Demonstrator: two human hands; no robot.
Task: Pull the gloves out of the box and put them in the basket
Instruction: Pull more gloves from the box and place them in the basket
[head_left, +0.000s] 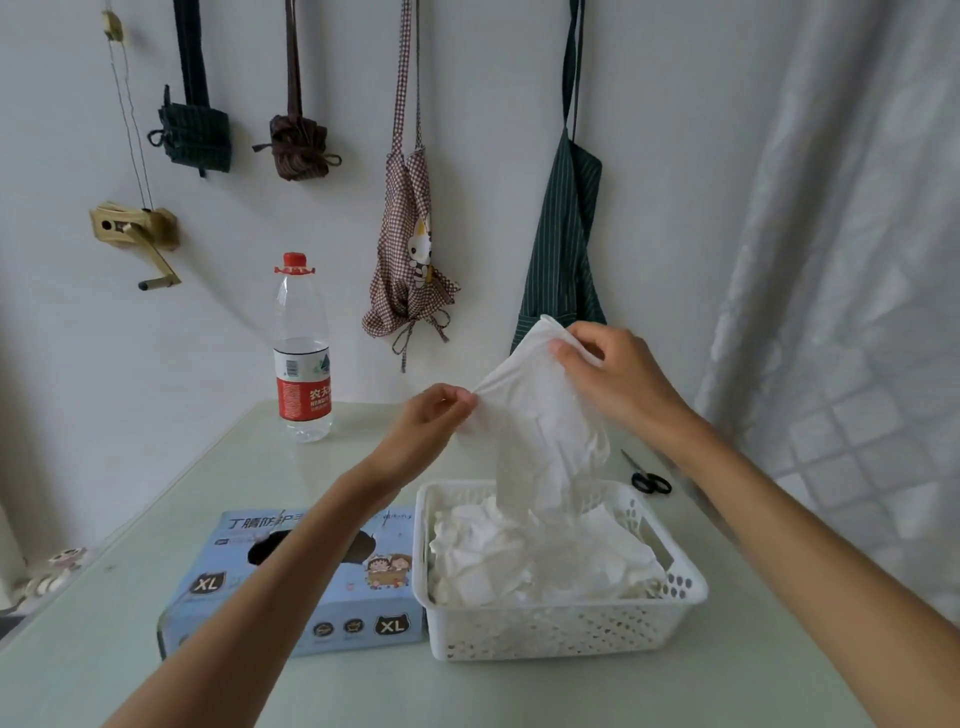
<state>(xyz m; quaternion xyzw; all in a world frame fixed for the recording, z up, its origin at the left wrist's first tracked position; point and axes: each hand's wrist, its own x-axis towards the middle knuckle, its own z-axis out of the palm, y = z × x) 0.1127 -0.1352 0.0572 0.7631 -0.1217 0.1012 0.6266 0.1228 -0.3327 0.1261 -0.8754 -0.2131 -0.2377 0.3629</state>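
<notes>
At frame centre my left hand (441, 410) and right hand (608, 374) each pinch the cuff of 1 white glove (540, 421), hands apart to spread it, fingers dangling into the basket (566, 631) right of the box (291, 587), for a clean drop.

Seen from a single head-worn wide-angle camera, looking forward and down across the pale table (156, 545) toward the white wall (467, 78), close above both outstretched forearms; edges visibly bowed.
</notes>
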